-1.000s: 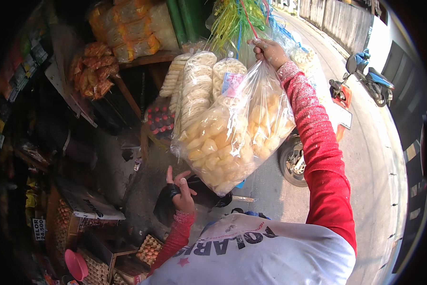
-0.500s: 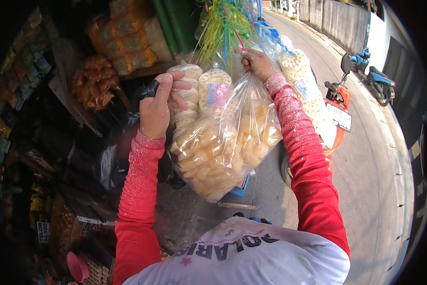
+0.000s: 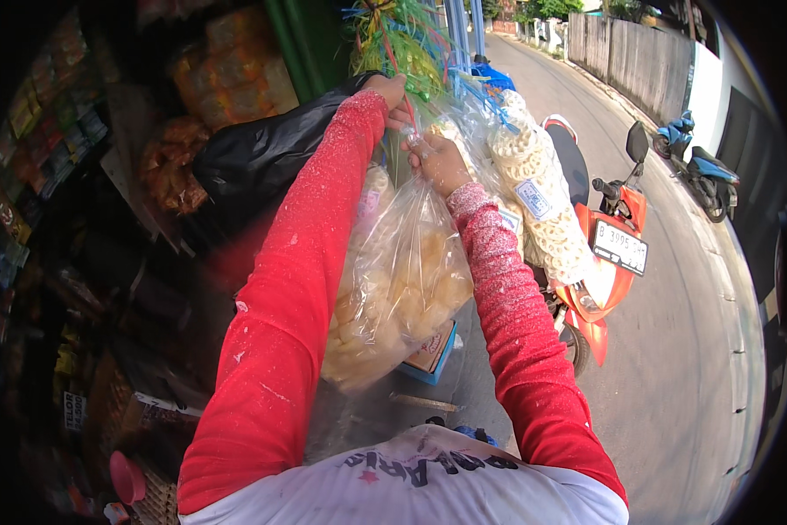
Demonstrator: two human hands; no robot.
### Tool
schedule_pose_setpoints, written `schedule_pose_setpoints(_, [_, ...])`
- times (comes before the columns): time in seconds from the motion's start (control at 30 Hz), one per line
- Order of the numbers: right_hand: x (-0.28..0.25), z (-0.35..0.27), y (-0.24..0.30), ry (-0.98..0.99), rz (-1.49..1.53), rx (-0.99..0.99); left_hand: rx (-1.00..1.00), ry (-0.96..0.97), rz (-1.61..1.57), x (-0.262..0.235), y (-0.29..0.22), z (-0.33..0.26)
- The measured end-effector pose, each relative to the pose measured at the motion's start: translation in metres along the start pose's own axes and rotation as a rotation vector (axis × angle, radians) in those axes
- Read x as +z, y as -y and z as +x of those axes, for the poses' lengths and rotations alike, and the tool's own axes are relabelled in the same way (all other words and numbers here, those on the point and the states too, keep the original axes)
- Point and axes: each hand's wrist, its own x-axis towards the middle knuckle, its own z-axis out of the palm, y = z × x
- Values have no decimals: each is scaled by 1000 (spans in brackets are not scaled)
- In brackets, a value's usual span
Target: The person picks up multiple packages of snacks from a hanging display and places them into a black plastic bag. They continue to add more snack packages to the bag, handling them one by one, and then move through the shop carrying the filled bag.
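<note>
Both hands raised at the neck of a hanging bag of crackers

The left hand (image 3: 388,90) pinches a thin red tie (image 3: 400,87) above; the right hand (image 3: 435,161) grips closed around the gathered top of the clear bag of pale crackers (image 3: 400,289), which hangs below its fingers, left of an orange scooter (image 3: 605,262).

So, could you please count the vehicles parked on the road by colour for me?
Orange scooter: 1
Blue scooter: 1
Total: 2
</note>
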Motion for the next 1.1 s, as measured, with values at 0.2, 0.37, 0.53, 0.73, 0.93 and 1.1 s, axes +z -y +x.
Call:
schedule_pose_setpoints(0.2, [-5,-5,2,-85,-41,19,-15,-263,-118,44,-13,26])
schedule_pose_setpoints(0.37, [14,-12,9,-150,-183,-60,284,-801,147,43,2,59])
schedule_pose_setpoints(0.53, [-1,-19,10,-191,-106,-14,172,-676,-33,54,-27,52])
schedule_pose_setpoints(0.73, [0,-28,11,-211,-61,-3,315,-725,33,49,-27,72])
schedule_pose_setpoints(0.93, [1,-31,3,-199,-35,-57,357,-758,121,45,-19,91])
schedule_pose_setpoints(1.1, [1,-30,3,-148,37,-12,457,-764,275,35,-6,116])
